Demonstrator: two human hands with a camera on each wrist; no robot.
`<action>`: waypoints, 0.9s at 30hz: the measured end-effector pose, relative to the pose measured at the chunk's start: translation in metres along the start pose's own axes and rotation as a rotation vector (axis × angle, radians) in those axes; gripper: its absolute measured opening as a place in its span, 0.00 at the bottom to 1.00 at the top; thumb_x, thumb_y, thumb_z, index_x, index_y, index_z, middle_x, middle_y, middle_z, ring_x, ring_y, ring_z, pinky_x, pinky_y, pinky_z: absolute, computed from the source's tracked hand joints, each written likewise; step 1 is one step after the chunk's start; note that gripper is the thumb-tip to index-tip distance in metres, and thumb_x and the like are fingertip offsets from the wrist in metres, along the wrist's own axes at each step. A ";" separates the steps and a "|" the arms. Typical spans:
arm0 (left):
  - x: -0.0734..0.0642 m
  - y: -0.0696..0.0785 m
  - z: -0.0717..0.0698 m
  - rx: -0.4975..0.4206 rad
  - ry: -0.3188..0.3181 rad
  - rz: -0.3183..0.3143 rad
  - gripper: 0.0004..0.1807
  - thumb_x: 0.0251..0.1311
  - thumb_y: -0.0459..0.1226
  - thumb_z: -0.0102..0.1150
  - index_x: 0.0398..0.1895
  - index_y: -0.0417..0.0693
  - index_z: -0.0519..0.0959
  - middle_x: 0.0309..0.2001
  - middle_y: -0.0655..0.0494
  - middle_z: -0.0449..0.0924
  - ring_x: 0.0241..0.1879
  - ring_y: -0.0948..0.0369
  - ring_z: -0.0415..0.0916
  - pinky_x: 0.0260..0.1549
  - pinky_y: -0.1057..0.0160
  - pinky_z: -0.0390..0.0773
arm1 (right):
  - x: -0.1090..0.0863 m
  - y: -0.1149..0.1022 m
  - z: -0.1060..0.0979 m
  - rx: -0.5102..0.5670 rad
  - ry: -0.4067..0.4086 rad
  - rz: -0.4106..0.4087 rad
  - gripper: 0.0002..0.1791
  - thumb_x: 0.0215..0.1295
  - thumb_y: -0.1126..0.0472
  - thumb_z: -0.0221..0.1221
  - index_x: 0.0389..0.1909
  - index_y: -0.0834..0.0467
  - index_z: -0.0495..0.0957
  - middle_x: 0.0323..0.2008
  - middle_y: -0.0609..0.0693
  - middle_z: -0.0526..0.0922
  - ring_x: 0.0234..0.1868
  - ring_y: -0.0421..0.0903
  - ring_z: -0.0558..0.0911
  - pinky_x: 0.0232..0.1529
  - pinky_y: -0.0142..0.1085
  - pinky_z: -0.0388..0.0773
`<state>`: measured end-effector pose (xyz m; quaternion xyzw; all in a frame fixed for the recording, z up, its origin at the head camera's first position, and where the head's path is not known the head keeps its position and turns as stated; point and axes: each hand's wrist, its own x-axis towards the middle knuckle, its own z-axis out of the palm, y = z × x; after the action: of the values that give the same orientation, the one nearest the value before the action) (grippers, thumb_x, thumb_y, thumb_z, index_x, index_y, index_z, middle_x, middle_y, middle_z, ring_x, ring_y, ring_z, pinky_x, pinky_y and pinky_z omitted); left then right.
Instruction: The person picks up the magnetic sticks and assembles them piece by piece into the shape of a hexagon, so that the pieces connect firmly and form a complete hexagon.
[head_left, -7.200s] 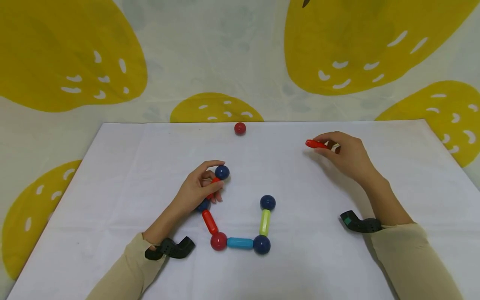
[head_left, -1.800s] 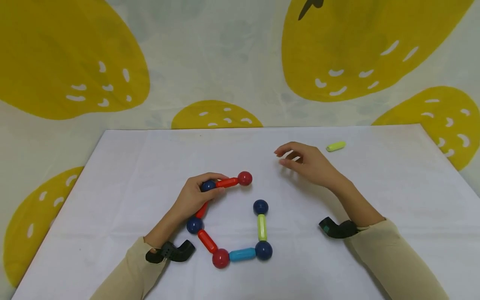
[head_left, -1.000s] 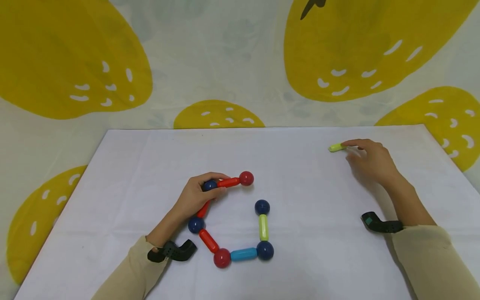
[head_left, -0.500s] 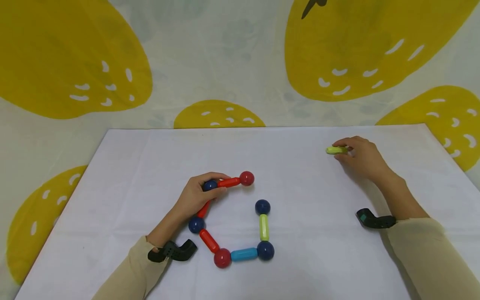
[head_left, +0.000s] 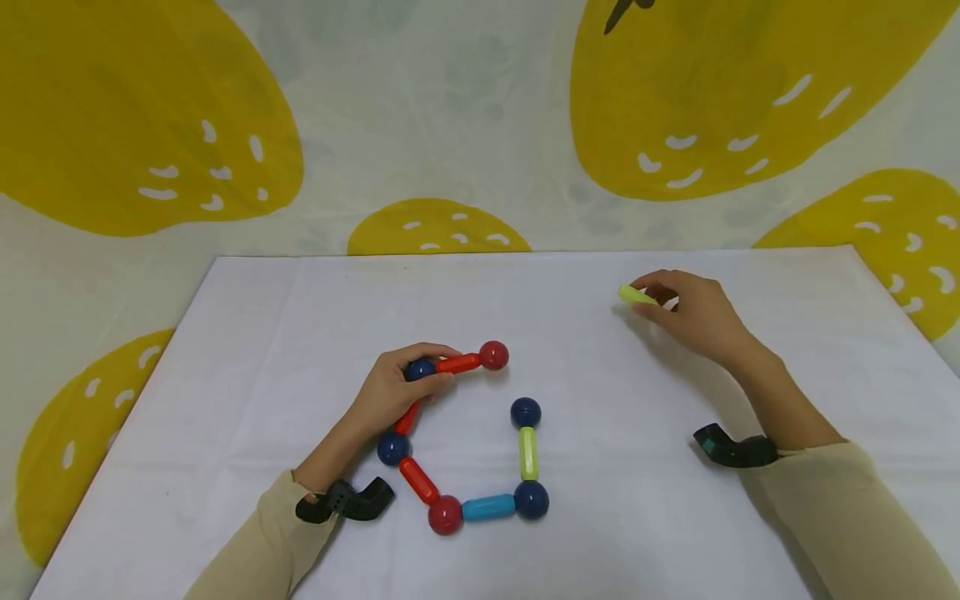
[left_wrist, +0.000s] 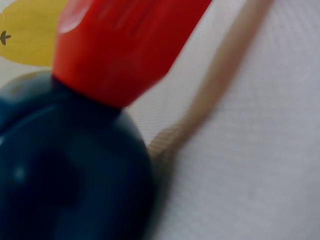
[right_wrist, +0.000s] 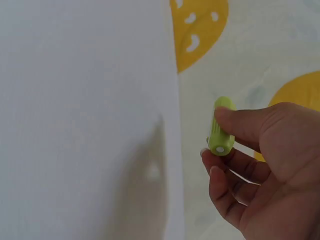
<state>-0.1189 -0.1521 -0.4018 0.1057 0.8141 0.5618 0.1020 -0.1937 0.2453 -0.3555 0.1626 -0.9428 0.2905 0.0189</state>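
My right hand (head_left: pixel 693 312) pinches a lime-green magnetic rod (head_left: pixel 628 294) between thumb and fingers, lifted above the back right of the table; the right wrist view shows the rod (right_wrist: pixel 221 127) with a metal dot in its end. At the left, my left hand (head_left: pixel 390 385) holds a blue ball (head_left: pixel 420 369) in an open-ended chain of balls and rods. From this ball a red rod (head_left: pixel 457 363) leads to a red ball (head_left: pixel 493 356). Another red rod (head_left: pixel 406 419), partly behind the hand, runs down to a second blue ball (head_left: pixel 393 448).
The chain continues through a red rod (head_left: pixel 418 481), red ball (head_left: pixel 446 515), light-blue rod (head_left: pixel 488 507), blue ball (head_left: pixel 531 500) and lime-green rod (head_left: pixel 528 454) to an end blue ball (head_left: pixel 526 412). A white cloth (head_left: pixel 300 308) covers the table; a patterned cloth (head_left: pixel 450 100) lies beyond.
The red rod my right hand held earlier and the loose red ball now extend the chain. My right hand has picked up the lime-green rod and carried it left; my left hand stays put lately.
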 end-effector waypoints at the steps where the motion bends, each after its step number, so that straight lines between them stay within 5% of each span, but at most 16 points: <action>1: 0.000 0.000 0.000 -0.001 0.001 0.000 0.15 0.59 0.43 0.64 0.51 0.60 0.81 0.37 0.55 0.79 0.30 0.54 0.75 0.30 0.61 0.74 | 0.000 -0.006 0.000 0.015 0.004 -0.009 0.14 0.61 0.60 0.65 0.47 0.57 0.81 0.37 0.52 0.83 0.38 0.48 0.79 0.34 0.33 0.72; 5: 0.000 0.002 -0.001 -0.005 0.000 -0.002 0.15 0.59 0.42 0.64 0.51 0.59 0.81 0.38 0.55 0.79 0.31 0.53 0.75 0.31 0.61 0.74 | -0.001 -0.028 0.002 0.073 -0.011 -0.009 0.13 0.61 0.58 0.65 0.47 0.54 0.81 0.36 0.47 0.82 0.38 0.43 0.77 0.35 0.27 0.72; 27: 0.001 0.003 -0.001 -0.013 -0.001 0.002 0.16 0.59 0.42 0.65 0.51 0.58 0.81 0.36 0.55 0.79 0.28 0.54 0.75 0.29 0.63 0.72 | -0.015 -0.087 0.038 0.211 -0.130 -0.140 0.14 0.60 0.58 0.66 0.47 0.52 0.81 0.33 0.42 0.79 0.35 0.39 0.75 0.33 0.34 0.75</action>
<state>-0.1197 -0.1515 -0.3985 0.1061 0.8101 0.5673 0.1028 -0.1492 0.1610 -0.3423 0.2476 -0.8925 0.3749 -0.0393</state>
